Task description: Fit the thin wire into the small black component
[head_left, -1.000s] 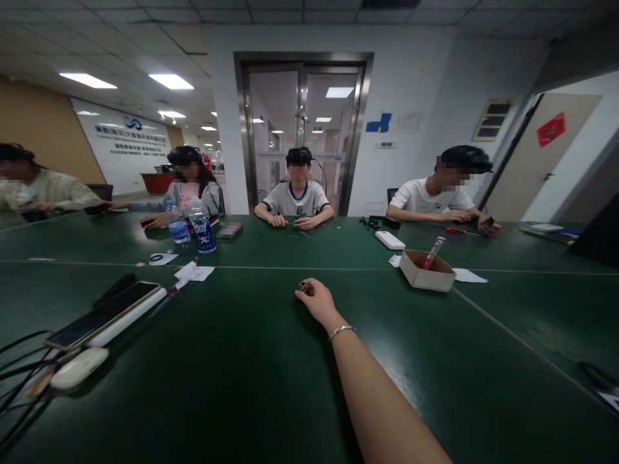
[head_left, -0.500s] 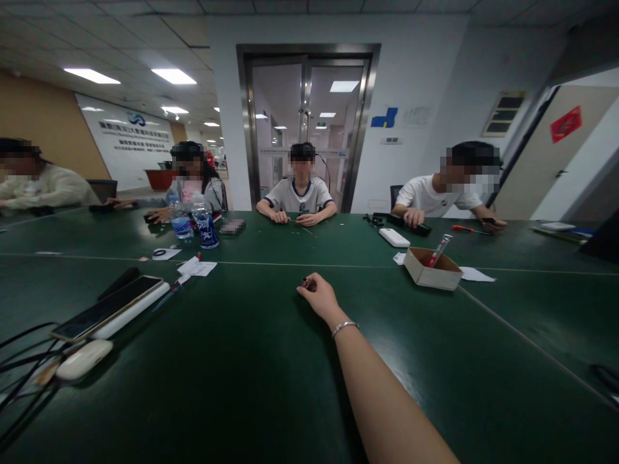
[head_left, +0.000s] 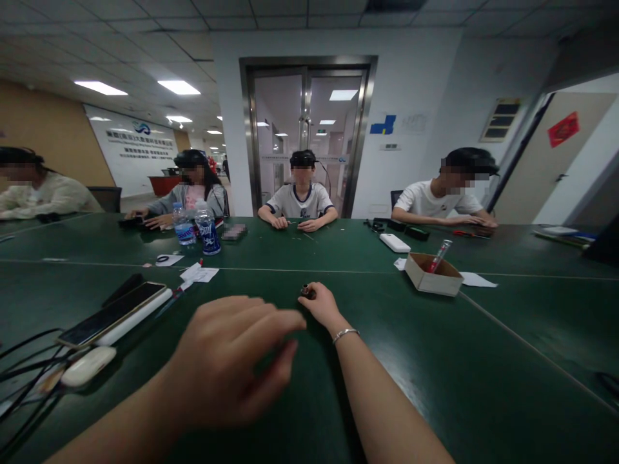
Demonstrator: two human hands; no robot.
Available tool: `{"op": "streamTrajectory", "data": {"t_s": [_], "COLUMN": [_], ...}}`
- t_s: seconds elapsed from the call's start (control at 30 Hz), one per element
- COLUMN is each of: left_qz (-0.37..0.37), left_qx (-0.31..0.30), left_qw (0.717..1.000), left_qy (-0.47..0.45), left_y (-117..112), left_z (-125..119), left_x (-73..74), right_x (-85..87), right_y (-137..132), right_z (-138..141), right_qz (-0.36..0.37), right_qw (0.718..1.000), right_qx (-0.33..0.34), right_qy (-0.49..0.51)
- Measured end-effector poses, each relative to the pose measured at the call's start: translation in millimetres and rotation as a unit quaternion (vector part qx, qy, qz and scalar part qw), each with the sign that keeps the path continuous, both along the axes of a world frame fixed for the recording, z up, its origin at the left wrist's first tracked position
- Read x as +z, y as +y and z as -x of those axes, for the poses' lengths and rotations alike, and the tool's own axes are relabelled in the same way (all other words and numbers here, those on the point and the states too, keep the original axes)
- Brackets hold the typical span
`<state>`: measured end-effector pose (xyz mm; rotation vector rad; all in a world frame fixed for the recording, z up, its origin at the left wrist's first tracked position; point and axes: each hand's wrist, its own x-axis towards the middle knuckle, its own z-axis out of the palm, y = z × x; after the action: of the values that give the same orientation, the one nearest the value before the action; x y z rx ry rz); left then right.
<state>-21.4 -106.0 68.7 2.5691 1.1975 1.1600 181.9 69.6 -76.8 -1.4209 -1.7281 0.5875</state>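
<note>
My right hand (head_left: 323, 305) rests on the green table (head_left: 435, 361) with its fingers closed round a small dark cylindrical object (head_left: 305, 291) that has a light rim. A silver bracelet (head_left: 343, 334) sits on that wrist. My left hand (head_left: 232, 364) hovers close to the camera above the table, fingers stretched toward the right hand and holding nothing; it is slightly blurred.
A phone on a white power bank (head_left: 113, 316), a white pod (head_left: 88, 366) and black cables lie at left. Two water bottles (head_left: 207, 228), paper slips (head_left: 199, 274), a cardboard box with a red tool (head_left: 432, 274) and a white case (head_left: 394, 242) stand farther off. Several people sit around the table's far side.
My left hand has come into view from the lower left and reaches toward the right hand. The right hand stays in place on the small object.
</note>
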Motion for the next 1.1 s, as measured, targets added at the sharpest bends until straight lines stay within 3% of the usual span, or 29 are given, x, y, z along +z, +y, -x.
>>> {"op": "streamTrajectory", "data": {"t_s": [0.07, 0.17, 0.27, 0.37, 0.5, 0.67, 0.93, 1.1], "left_qz": [0.029, 0.057, 0.110, 0.158, 0.189, 0.209, 0.258, 0.262], "left_qx": [0.006, 0.061, 0.108, 0.092, 0.061, 0.048, -0.001, 0.010], "left_qw": [0.994, 0.986, 0.984, 0.983, 0.965, 0.944, 0.920, 0.918], "left_qy": [0.103, 0.143, 0.090, -0.015, -0.171, -0.249, -0.297, -0.297], "left_y": [31.0, 89.5, 138.3, 165.2, 174.2, 173.9, 177.5, 177.9], "left_z": [-23.1, -52.9, -68.2, -74.5, -77.4, -68.0, -58.3, -58.7], "left_x": [4.4, -15.8, -51.1, -81.4, -108.3, -129.0, -137.1, -137.2], "right_x": [0.9, 6.2, 12.9, 16.1, 14.5, 14.5, 11.6, 6.3], "right_y": [-1.2, -6.0, -9.9, -8.9, -4.1, -4.8, -4.4, 0.5], "right_z": [1.2, 4.1, 6.5, 6.6, 4.6, 3.6, 0.4, -4.2], "right_qz": [-0.022, -0.046, -0.032, -0.029, -0.057, -0.049, -0.021, 0.025], "right_qw": [1.000, 0.998, 0.999, 1.000, 0.998, 0.998, 0.999, 0.991], "right_qx": [0.007, 0.038, 0.038, 0.008, -0.015, -0.016, -0.014, 0.040], "right_qy": [-0.009, 0.006, 0.008, -0.001, -0.033, -0.029, 0.025, 0.124]}}
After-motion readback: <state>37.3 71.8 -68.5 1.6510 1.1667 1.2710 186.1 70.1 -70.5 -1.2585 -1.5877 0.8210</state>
